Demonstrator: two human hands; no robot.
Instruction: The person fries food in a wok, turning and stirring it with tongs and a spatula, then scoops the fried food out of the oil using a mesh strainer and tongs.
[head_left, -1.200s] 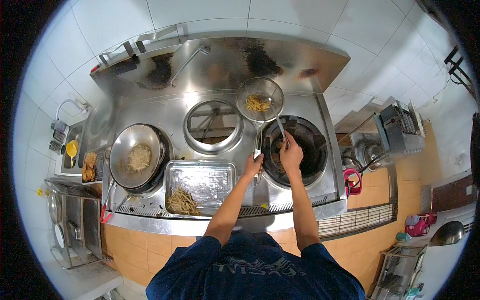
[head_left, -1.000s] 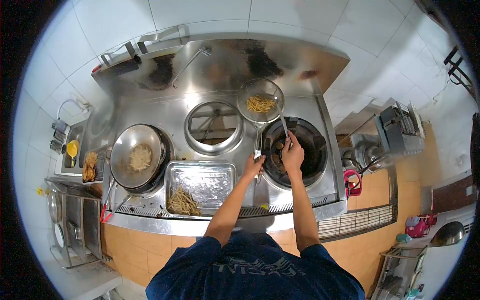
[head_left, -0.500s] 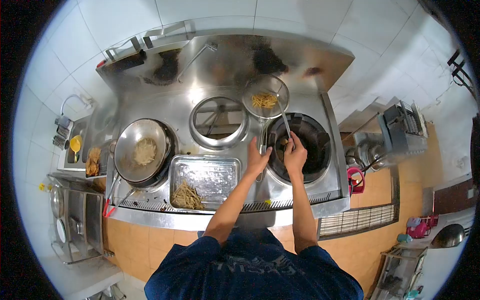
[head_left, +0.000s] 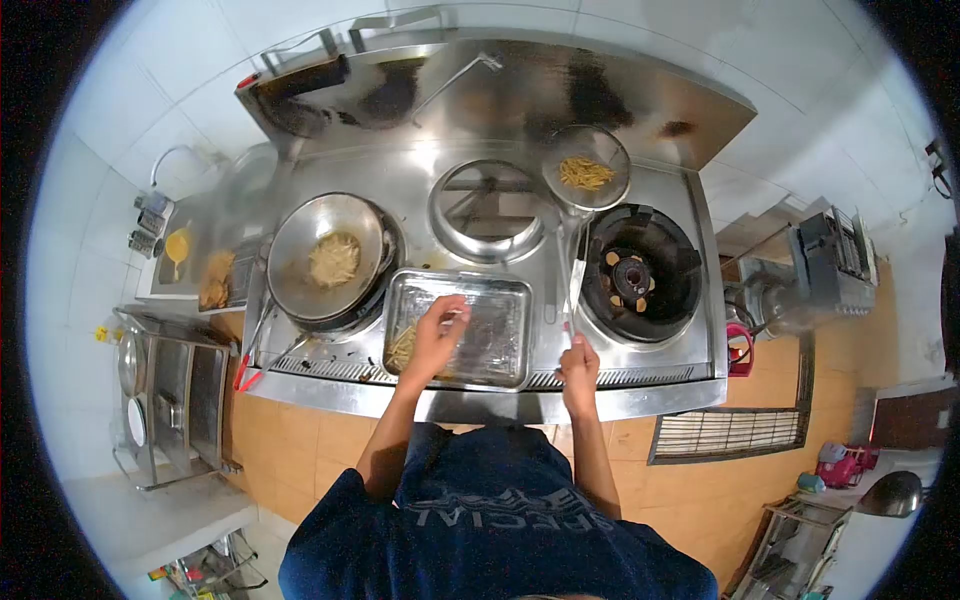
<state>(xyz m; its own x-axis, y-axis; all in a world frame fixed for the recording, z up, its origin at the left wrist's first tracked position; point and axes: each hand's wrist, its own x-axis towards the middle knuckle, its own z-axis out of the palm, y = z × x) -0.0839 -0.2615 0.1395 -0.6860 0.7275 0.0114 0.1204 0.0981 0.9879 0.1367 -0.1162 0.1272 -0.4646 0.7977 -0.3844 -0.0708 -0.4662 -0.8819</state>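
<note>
Your left hand (head_left: 437,338) is over one shiny, box-shaped metal tray (head_left: 485,345) with thin pale-yellow strips (head_left: 402,348) at its left side; its fingers are bent, but I can't tell if they are open or closed. Your right hand (head_left: 579,372) has its fingers closed around one long, thin metal tool (head_left: 574,290). One round mesh strainer (head_left: 607,150) holds golden strips (head_left: 585,173). One round metal pan (head_left: 300,240) holds a pale, lumpy pile (head_left: 335,260). The metal bench (head_left: 420,220) has one black, bowl-shaped burner (head_left: 675,255).
</note>
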